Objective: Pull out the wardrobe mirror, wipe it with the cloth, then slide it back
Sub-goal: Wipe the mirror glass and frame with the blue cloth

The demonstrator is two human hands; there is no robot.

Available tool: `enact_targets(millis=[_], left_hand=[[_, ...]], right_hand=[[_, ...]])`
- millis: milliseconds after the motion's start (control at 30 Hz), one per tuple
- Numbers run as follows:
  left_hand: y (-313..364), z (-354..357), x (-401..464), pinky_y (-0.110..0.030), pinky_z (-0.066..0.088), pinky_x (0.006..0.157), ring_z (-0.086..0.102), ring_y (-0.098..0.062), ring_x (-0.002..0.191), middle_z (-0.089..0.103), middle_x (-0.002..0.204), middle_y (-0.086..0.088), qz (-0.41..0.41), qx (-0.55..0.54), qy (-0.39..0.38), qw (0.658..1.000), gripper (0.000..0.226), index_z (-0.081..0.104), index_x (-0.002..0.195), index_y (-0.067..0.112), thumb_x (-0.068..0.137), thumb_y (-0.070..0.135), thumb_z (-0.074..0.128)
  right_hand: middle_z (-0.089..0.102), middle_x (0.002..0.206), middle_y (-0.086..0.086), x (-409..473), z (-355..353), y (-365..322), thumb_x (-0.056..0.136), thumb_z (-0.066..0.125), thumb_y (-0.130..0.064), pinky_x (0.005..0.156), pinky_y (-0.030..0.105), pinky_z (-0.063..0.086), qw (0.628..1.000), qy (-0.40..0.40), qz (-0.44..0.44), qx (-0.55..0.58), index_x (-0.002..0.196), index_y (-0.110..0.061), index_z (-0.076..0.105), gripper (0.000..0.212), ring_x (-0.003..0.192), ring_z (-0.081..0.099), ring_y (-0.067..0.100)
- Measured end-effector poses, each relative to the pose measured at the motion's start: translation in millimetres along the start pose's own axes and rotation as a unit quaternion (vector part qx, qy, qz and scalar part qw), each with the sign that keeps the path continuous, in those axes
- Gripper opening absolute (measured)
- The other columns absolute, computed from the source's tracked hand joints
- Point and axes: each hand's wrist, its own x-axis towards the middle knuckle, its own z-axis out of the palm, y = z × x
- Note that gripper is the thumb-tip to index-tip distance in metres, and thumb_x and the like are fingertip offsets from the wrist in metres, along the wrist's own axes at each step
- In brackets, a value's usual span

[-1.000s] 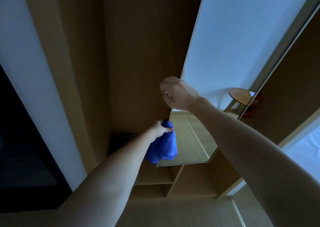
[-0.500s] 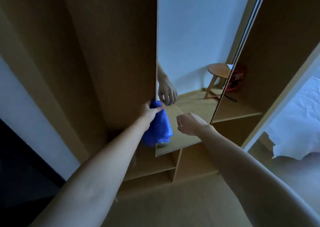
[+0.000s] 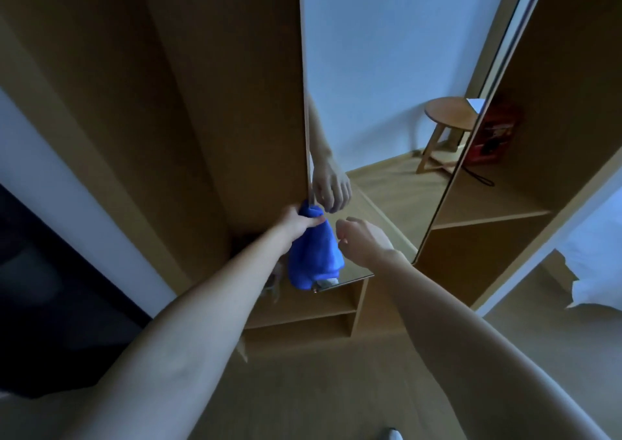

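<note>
The tall frameless wardrobe mirror (image 3: 404, 86) is cut off by the top edge; its lower left corner is covered by the hanging blue microfibre cloth (image 3: 314, 253). The fingers of the left hand (image 3: 298, 221) are hidden in the cloth's top. Right hand (image 3: 361, 237) is seen from behind, so its fingertips cannot be made out. A red box (image 3: 496, 135) behind the mirror is partly hidden, its print too blurred to read. A small pale object (image 3: 392, 434) is cropped at the bottom edge.

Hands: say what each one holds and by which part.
Left hand grips the blue cloth by its bunched top. Right hand is curled, holding nothing.
</note>
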Motion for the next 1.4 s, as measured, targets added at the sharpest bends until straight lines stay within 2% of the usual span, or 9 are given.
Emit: enact_targets(millis=[133,233,367,533,833,933,1067,1233,1400], left_hand=[[18,-2,-8,-0.025,0.042,0.089,0.059,-0.012,0.1,0.065,0.107,0.002,0.039,-0.045,0.033,0.998,0.034,0.061,0.112,0.02,0.085,0.016,0.079],[-1,8,-9,-0.029,0.045,0.094,0.06,-0.015,0.105,0.065,0.111,0.001,0.017,-0.065,0.055,0.996,0.035,0.061,0.116,0.019,0.086,0.022,0.079],[-36,22,-11,-0.038,0.049,0.1,0.063,-0.027,0.115,0.068,0.119,-0.008,-0.021,-0.059,0.055,0.997,0.035,0.063,0.118,0.016,0.087,0.021,0.078],[-37,20,-10,-0.046,0.048,0.105,0.063,-0.026,0.114,0.069,0.12,-0.007,-0.07,-0.033,0.041,0.996,0.04,0.066,0.118,0.017,0.083,0.025,0.082],[-7,3,-7,-0.034,0.051,0.099,0.065,-0.02,0.107,0.071,0.113,-0.004,-0.005,-0.047,0.048,0.998,0.041,0.068,0.121,0.012,0.082,0.015,0.081],[-31,17,-9,-0.036,0.051,0.098,0.065,-0.021,0.107,0.069,0.117,-0.007,-0.034,-0.045,0.058,0.997,0.042,0.064,0.123,0.014,0.084,0.022,0.08],[-64,27,0,-0.049,0.051,0.1,0.066,-0.028,0.108,0.07,0.115,-0.008,-0.081,0.025,0.056,0.995,0.042,0.063,0.101,0.028,0.069,0.044,0.086],[-42,17,2,-0.041,0.051,0.099,0.063,-0.026,0.113,0.066,0.112,-0.005,-0.097,0.022,0.01,0.995,0.036,0.063,0.109,0.019,0.08,0.02,0.084],[-25,1,7,-0.031,0.048,0.099,0.063,-0.021,0.114,0.07,0.113,-0.001,-0.06,-0.012,-0.019,0.998,0.044,0.069,0.121,0.017,0.08,0.013,0.083]], right_hand=[[0.063,0.105,0.007,11,6,-7,0.089,0.051,-0.016,0.067,0.033,0.041,1.0,0.011,-0.011,0.009,0.099,-0.013,0.06,0.014,0.099,0.06,0.032],[0.062,0.106,0.008,11,16,-4,0.087,0.052,-0.015,0.071,0.036,0.044,1.0,0.024,-0.008,0.019,0.099,-0.011,0.06,0.015,0.101,0.059,0.032],[0.061,0.104,0.008,8,30,8,0.086,0.054,-0.014,0.067,0.031,0.036,0.998,0.056,0.001,0.022,0.097,-0.01,0.059,0.012,0.1,0.057,0.032],[0.059,0.101,0.008,8,32,18,0.085,0.052,-0.011,0.064,0.031,0.036,0.999,0.042,0.005,0.033,0.096,-0.01,0.057,0.013,0.097,0.056,0.032],[0.061,0.102,0.008,18,28,24,0.086,0.053,-0.009,0.063,0.03,0.031,0.998,0.048,-0.03,0.029,0.096,-0.008,0.06,0.013,0.098,0.058,0.031],[0.061,0.103,0.009,15,33,23,0.087,0.052,-0.011,0.064,0.03,0.03,0.998,0.041,-0.036,0.032,0.098,-0.009,0.059,0.014,0.1,0.057,0.032],[0.06,0.114,0.011,11,38,27,0.088,0.051,-0.008,0.07,0.027,0.03,0.999,0.024,-0.028,0.04,0.115,-0.01,0.06,0.028,0.108,0.055,0.031],[0.06,0.109,0.009,16,42,28,0.088,0.051,-0.008,0.067,0.029,0.033,0.999,0.004,-0.026,0.027,0.106,-0.009,0.059,0.02,0.103,0.057,0.029],[0.062,0.106,0.009,17,48,25,0.089,0.052,-0.009,0.067,0.031,0.037,1.0,0.006,-0.021,0.02,0.101,-0.008,0.061,0.015,0.103,0.058,0.029]])
